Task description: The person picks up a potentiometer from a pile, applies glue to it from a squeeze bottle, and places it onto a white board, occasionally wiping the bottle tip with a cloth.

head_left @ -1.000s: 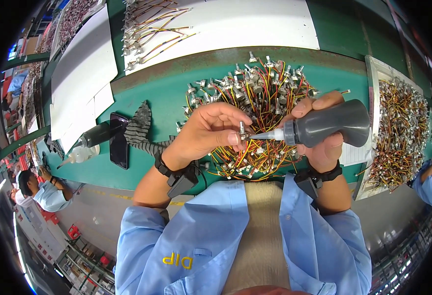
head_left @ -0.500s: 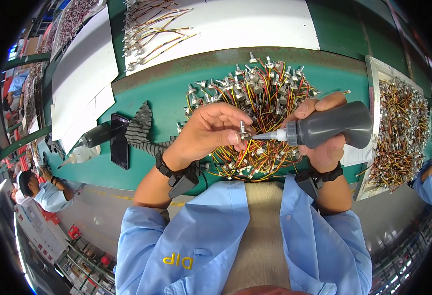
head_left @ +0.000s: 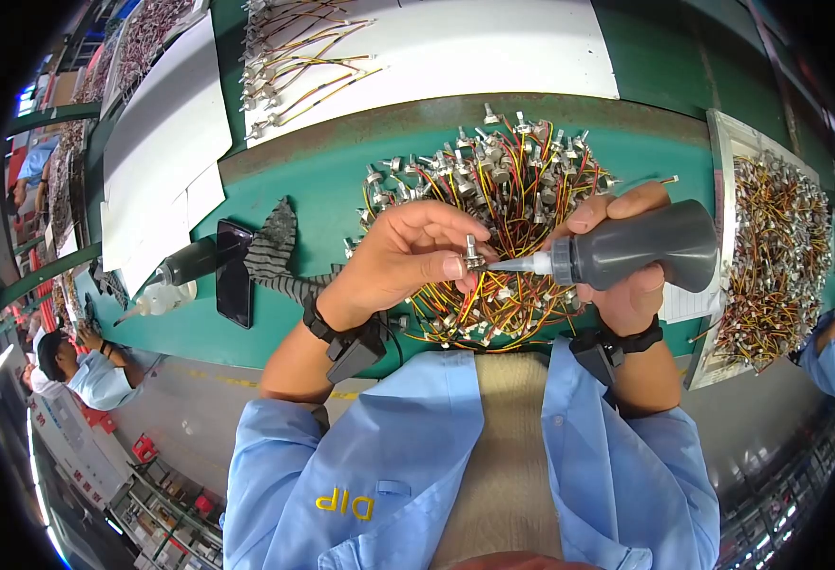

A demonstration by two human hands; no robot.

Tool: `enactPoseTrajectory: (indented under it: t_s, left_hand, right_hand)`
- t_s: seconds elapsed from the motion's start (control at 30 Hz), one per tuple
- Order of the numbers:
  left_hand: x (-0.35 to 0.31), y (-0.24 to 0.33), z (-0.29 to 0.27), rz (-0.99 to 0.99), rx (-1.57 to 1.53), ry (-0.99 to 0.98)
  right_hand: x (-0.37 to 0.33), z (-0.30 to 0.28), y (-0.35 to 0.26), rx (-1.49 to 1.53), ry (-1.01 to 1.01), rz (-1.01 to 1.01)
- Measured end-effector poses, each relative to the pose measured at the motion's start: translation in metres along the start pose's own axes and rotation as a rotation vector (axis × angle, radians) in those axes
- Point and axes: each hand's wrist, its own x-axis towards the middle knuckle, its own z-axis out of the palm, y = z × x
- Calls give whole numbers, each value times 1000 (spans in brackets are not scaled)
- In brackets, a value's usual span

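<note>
Well to the left of my fingers lies a black phone (head_left: 235, 285), with a striped grey cloth (head_left: 273, 242) between it and my wrist. The thumb and a finger of my left hand (head_left: 408, 252) pinch a small metal part (head_left: 471, 255), its shaft upright. Beyond and below my fingertips spreads a heap of wired parts (head_left: 522, 176). My right hand (head_left: 622, 306) wraps its fingers around a dark squeeze bottle (head_left: 650, 247), nozzle pointing left at the pinched part; farther right sits a framed tray (head_left: 725, 190).

Factory assembly workshop, green workbench (head_left: 317, 176), heaped wired components (head_left: 508, 204), blue-coated co-worker (head_left: 102, 382)
</note>
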Motion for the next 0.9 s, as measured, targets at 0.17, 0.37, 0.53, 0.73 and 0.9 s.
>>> enactPoseTrajectory:
  t_s: [0.17,0.37,0.53,0.73,0.9]
  left_hand:
    - [1,-1,-3,11,-8,-43]
    - [1,-3,-5,30,-67,-84]
    - [-1,3,0,21,-13,-40]
    - [-2,25,-6,152,-123,-97]
    - [-6,82,-35,402,-234,253]
  right_hand:
    - [-1,-1,1,-23,-21,10]
    - [-1,-10,0,53,1,34]
    - [7,-11,5,380,34,5]
    - [9,-14,-3,562,52,-39]
    - [12,-19,-5,589,111,-46]
